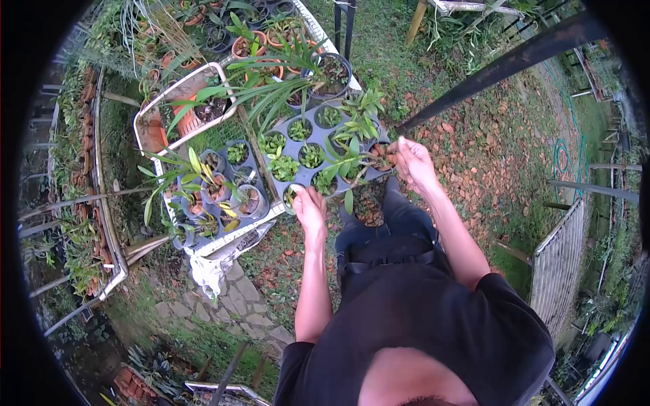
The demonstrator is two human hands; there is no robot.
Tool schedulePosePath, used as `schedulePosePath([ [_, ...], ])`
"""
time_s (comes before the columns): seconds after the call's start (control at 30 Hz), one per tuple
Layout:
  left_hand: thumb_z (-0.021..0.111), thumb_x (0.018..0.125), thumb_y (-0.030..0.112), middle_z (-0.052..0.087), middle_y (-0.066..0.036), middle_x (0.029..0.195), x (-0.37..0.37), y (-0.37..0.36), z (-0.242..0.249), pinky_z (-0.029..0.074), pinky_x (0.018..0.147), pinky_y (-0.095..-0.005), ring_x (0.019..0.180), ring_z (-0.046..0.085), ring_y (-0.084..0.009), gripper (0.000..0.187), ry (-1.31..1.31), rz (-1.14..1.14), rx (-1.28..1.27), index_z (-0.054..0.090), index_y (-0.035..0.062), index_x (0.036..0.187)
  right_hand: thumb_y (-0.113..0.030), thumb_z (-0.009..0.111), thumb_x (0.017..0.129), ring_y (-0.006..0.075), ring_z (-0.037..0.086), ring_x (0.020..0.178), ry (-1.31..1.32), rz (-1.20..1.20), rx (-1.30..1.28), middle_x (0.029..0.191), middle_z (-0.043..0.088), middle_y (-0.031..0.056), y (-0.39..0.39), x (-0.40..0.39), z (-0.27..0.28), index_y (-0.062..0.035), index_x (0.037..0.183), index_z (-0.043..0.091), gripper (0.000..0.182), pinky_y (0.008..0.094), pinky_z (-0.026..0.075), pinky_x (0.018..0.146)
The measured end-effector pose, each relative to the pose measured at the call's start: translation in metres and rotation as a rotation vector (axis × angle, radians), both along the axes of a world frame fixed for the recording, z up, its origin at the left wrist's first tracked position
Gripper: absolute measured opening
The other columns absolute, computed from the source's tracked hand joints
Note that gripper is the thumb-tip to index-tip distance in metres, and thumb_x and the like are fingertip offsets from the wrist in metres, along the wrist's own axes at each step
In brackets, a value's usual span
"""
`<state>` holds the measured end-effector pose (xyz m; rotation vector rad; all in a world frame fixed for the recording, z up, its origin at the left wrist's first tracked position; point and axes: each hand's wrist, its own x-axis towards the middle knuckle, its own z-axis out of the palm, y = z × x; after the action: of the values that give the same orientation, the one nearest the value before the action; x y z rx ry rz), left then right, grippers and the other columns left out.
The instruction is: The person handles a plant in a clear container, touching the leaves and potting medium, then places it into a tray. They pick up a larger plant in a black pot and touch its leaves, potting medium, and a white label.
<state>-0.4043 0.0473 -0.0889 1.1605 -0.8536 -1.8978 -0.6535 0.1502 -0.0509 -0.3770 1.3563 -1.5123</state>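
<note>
A grey plant tray (302, 150) with round holes holds several small green plants. At its near left corner my left hand (310, 208) is closed on the rim, beside a small plant. My right hand (413, 162) is closed at the tray's right end, near a terracotta-coloured pot (380, 157). The fingertips of both hands are partly hidden, and the tray lies between them. A leafy plant (349, 162) leans across the tray's right part.
Left of the tray stands another grey tray (255, 169) with potted plants. A white basin (139, 128) and a dark-rimmed pot (330, 76) are farther off. A dark pole (501, 71) slants at the right. White plastic (210, 272) hangs below the left tray.
</note>
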Motion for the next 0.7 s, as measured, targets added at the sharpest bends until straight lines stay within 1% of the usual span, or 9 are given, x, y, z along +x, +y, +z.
schedulePosePath([
  [0.07,0.028,0.110,0.064,0.031,0.006,0.054,-0.002,-0.004,0.004,0.017,0.044,-0.0287,0.046,0.023,-0.0074,0.071,-0.225,-0.097,-0.142,0.040,0.0126,0.063,-0.037,0.041,0.115,0.0042,0.023,0.036,0.001,-0.094,0.062,0.052,0.035,-0.0088,-0.004,-0.016,-0.005,-0.0003,0.106,0.064,0.044,0.0248,0.019,0.034],
  [0.13,0.027,0.111,0.064,0.035,0.005,0.055,-0.011,-0.007,0.017,0.022,0.048,-0.0293,0.051,0.026,-0.0082,0.074,-0.432,-0.142,-0.265,0.049,0.0091,0.066,-0.040,0.049,0.112,0.0028,0.032,0.046,0.160,-0.034,0.115,0.057,0.041,-0.0104,-0.014,-0.046,-0.011,-0.0024,0.099,0.068,0.044,0.0244,0.025,0.043],
  [0.17,0.026,0.111,0.063,0.047,0.003,0.064,-0.013,-0.011,0.019,0.032,0.058,-0.0300,0.060,0.036,-0.0101,0.076,-0.413,-0.174,-0.317,0.062,0.0036,0.081,-0.039,0.053,0.111,0.0025,0.036,0.051,0.330,0.017,0.174,0.060,0.046,-0.0102,-0.029,-0.062,-0.009,-0.0022,0.098,0.070,0.043,0.0246,0.029,0.048],
  [0.23,0.024,0.112,0.062,0.055,0.000,0.072,-0.017,-0.012,0.019,0.038,0.064,-0.0305,0.067,0.046,-0.0118,0.076,-0.363,-0.134,-0.300,0.066,0.0026,0.092,-0.039,0.060,0.107,0.0011,0.045,0.065,0.550,0.085,0.255,0.069,0.056,-0.0104,-0.051,-0.085,-0.009,-0.0036,0.093,0.073,0.040,0.0245,0.035,0.061],
  [0.37,0.028,0.113,0.056,0.062,-0.003,0.081,-0.022,-0.001,0.023,0.043,0.070,-0.0299,0.075,0.054,-0.0125,0.067,-0.385,-0.030,-0.279,0.067,0.0014,0.107,-0.045,0.070,0.099,0.0086,0.055,0.061,0.450,0.416,0.486,0.079,0.062,-0.0017,-0.122,-0.163,-0.034,-0.0062,0.112,0.070,0.041,0.0283,0.046,0.052],
  [0.47,0.036,0.114,0.048,0.061,-0.002,0.082,-0.031,0.027,0.023,0.042,0.068,-0.0292,0.075,0.053,-0.0117,0.056,-0.473,0.155,-0.279,0.066,0.0006,0.110,-0.047,0.070,0.098,0.0089,0.059,0.065,0.569,0.466,0.523,0.078,0.062,-0.0015,-0.175,-0.196,-0.081,-0.0067,0.113,0.069,0.043,0.0279,0.051,0.056],
  [0.6,0.039,0.115,0.044,0.061,-0.002,0.083,-0.064,0.072,0.021,0.043,0.067,-0.0281,0.073,0.053,-0.0109,0.051,-0.571,0.419,-0.124,0.065,0.0007,0.111,-0.047,0.069,0.099,0.0132,0.066,0.073,0.462,0.535,0.629,0.094,0.068,0.0028,-0.234,-0.217,-0.139,-0.0079,0.124,0.063,0.047,0.0344,0.056,0.063],
  [0.63,0.039,0.115,0.043,0.062,-0.002,0.083,-0.071,0.081,0.019,0.043,0.066,-0.0275,0.073,0.053,-0.0106,0.050,-0.582,0.470,-0.082,0.065,0.0008,0.111,-0.052,0.066,0.100,0.0186,0.070,0.080,0.439,0.606,0.618,0.112,0.070,0.0094,-0.249,-0.220,-0.153,-0.0070,0.139,0.053,0.061,0.0372,0.058,0.066],
  [0.7,0.046,0.114,0.034,0.063,-0.001,0.083,-0.092,0.092,0.027,0.043,0.062,-0.0242,0.070,0.053,-0.0076,0.038,-0.626,0.558,0.025,0.065,0.0019,0.110,-0.054,0.064,0.100,0.0227,0.072,0.086,0.427,0.642,0.585,0.122,0.068,0.0140,-0.277,-0.216,-0.155,-0.0068,0.147,0.045,0.070,0.0378,0.059,0.069],
])
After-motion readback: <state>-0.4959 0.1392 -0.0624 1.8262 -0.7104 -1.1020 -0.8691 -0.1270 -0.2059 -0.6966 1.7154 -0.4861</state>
